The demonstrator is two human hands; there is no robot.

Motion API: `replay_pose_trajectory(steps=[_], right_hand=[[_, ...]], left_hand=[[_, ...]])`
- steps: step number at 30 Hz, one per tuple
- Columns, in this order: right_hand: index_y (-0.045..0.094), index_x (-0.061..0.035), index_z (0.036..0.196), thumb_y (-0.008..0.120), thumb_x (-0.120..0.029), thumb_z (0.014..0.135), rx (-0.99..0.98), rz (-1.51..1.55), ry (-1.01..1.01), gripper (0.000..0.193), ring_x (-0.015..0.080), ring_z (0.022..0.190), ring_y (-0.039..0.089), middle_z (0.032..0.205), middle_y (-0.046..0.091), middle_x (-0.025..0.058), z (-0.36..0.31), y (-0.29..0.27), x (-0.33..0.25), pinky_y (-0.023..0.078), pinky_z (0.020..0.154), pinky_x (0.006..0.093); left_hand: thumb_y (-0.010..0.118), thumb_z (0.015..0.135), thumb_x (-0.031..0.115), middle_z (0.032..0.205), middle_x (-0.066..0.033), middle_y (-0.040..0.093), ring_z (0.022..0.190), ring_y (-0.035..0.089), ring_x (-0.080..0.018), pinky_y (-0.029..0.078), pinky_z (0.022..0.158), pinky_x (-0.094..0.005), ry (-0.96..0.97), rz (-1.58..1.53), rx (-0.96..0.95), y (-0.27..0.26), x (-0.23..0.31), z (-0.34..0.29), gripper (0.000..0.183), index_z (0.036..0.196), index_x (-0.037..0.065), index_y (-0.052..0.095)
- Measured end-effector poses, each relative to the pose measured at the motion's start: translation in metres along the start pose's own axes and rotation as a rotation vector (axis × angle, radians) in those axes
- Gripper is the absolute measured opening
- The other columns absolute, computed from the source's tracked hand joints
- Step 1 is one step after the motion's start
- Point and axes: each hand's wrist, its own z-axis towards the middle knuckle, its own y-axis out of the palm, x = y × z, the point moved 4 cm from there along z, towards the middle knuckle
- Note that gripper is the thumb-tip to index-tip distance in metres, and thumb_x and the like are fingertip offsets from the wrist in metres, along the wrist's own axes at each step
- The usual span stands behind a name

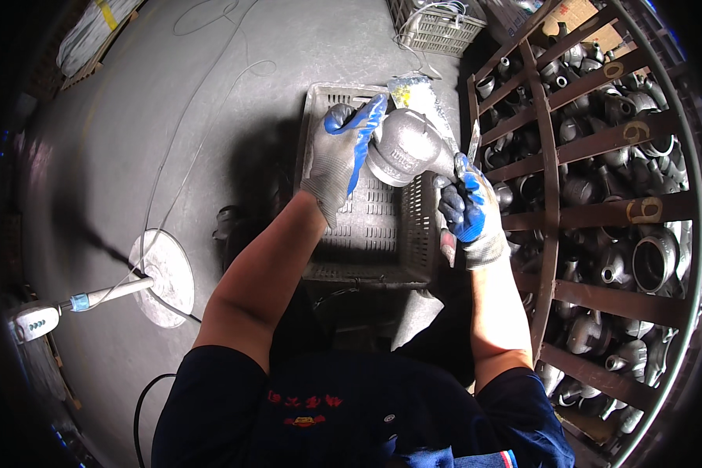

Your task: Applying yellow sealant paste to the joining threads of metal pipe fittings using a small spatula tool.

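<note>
Casting [407,140], grey and rounded, is at the upper centre of the frame, above a crate [423,269]. The left hand [343,148], gloved, holds it by its left side. The right hand [469,207], also gloved, is closed around a slim tool [474,142], its blade pointing up the frame; I cannot tell whether this hand also touches the casting's narrow neck. A rack [550,171] full of metal parts [654,264] fills the right side. A stand [105,295] with a round base is at lower left.
</note>
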Motion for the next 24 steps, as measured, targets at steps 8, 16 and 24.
replay_pose_trajectory(steps=[8, 16, 24], right_hand=[[0.052, -0.0075, 0.101, 0.049, -0.021, 0.092, -0.027, 0.01, 0.032, 0.016, 0.0054, 0.043, 0.037, 0.075, 0.059, 0.0111, -0.001, 0.001, 0.0, 0.029, 0.034, 0.0174], [0.052, -0.0075, 0.103, 0.049, -0.022, 0.092, -0.092, 0.151, 0.055, 0.018, 0.0052, 0.043, 0.036, 0.078, 0.06, 0.0112, 0.002, -0.003, -0.001, 0.029, 0.034, 0.0177], [0.055, -0.0066, 0.09, 0.047, -0.03, 0.094, -0.018, 0.424, 0.107, 0.025, 0.0079, 0.035, 0.029, 0.045, 0.035, -0.0038, 0.008, -0.008, 0.0, 0.025, 0.036, 0.0216]], left_hand=[[0.064, 0.085, 0.018, 0.068, 0.0061, 0.051, 0.061, 0.042, -0.0004, 0.033, 0.053, -0.0178, 0.037, 0.049, -0.009, -0.002, 0.0, 0.002, 0.014, 0.079, 0.007, 0.059], [0.057, 0.088, 0.011, 0.09, -0.0002, 0.059, 0.082, 0.053, -0.0046, 0.042, 0.075, -0.0181, 0.114, -0.054, -0.188, 0.006, 0.004, -0.001, 0.016, 0.1, 0.001, 0.06], [0.047, 0.093, 0.033, 0.119, -0.0097, 0.051, 0.11, 0.051, -0.0223, 0.041, 0.093, -0.0396, -0.368, -0.444, -0.119, -0.001, -0.037, -0.005, 0.047, 0.131, 0.007, 0.037]])
